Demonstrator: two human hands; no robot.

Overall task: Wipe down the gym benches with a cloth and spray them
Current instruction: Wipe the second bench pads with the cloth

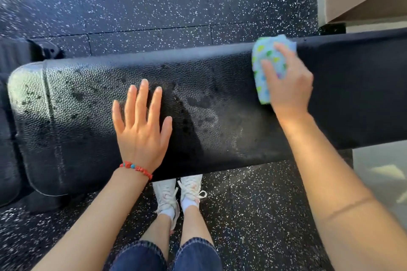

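Left hand [141, 130] flat and released on wet bench [220, 138], right hand [288, 86] grasping cloth [267, 61] farther right

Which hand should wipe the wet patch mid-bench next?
Right. The right hand already presses the cloth on the bench, just beside the wet patch. The left hand is empty, fingers spread flat on the pad, likely bracing; it would need to take the cloth first.

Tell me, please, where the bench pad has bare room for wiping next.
Free: the pad between the left hand and the cloth under the right hand, and the stretch from the left hand to the rounded end. Right of the cloth is bare too. Only the hands crowd it.
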